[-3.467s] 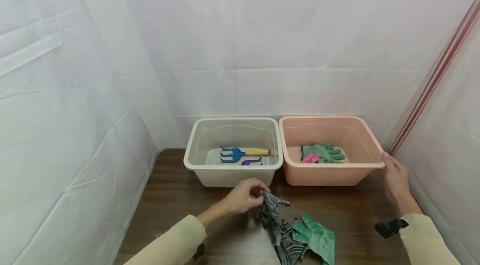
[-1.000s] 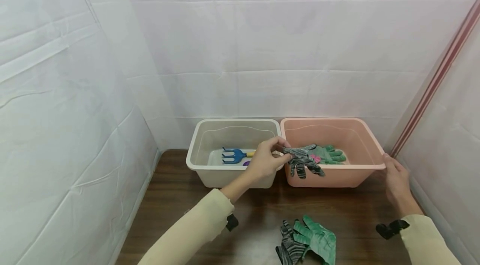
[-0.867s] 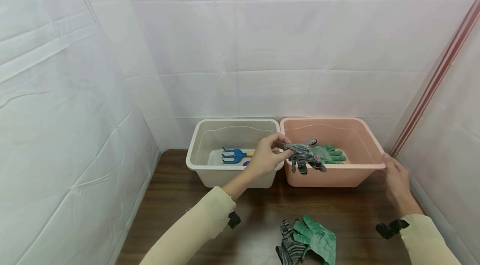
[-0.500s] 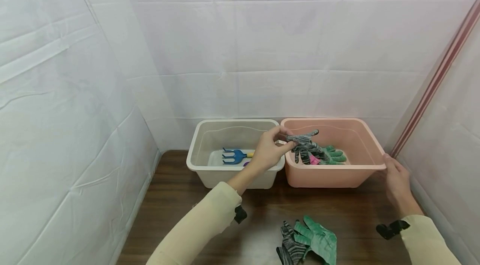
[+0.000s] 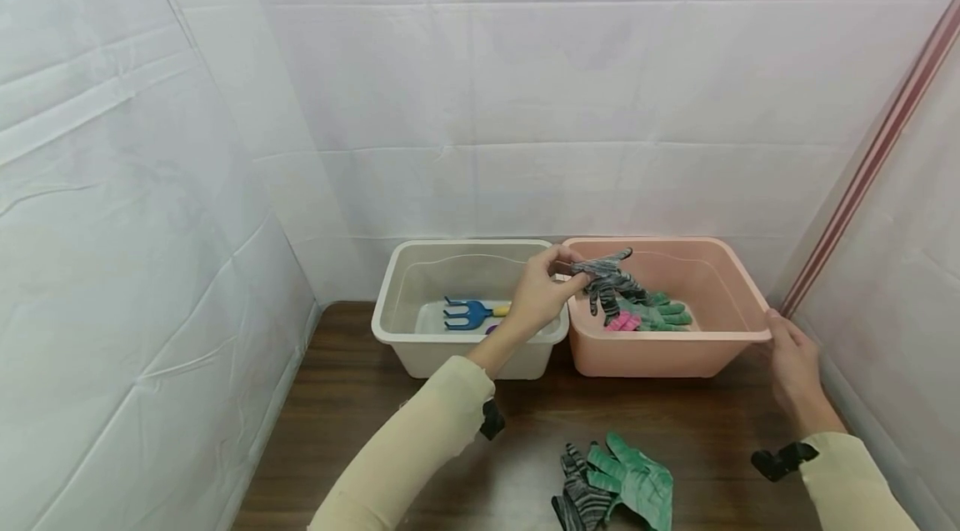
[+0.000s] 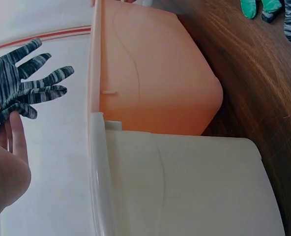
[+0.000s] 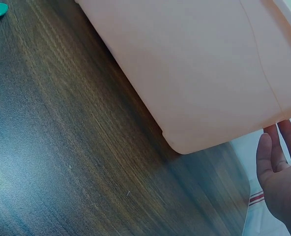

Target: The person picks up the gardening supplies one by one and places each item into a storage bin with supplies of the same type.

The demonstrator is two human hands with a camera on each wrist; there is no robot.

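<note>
My left hand (image 5: 536,293) pinches a black-and-grey striped glove (image 6: 8,81) at its cuff end, above the left side of the pink plastic bin (image 5: 675,356). The glove's fingers hang spread, seen in the left wrist view. Inside that bin lie a green glove (image 5: 663,312) and a pink glove-like piece (image 5: 622,322), partly hidden below the held glove. My right hand (image 5: 795,364) holds the bin's right front rim, fingers hooked under its edge in the right wrist view (image 7: 283,147). On the table rest another striped glove (image 5: 583,491) and a green glove (image 5: 637,481).
A cream plastic bin (image 5: 465,352) stands against the pink bin's left side. It contains a blue hand fork (image 5: 468,314) with a yellow handle and a purple item (image 5: 492,329), mostly hidden by my left arm. White sheeting (image 5: 480,97) hangs behind the dark wooden table (image 5: 337,398).
My left hand has lifted the striped glove off the table and carried it forward over the pink bin, rising slightly in the last second. My right hand stays on the rim.
</note>
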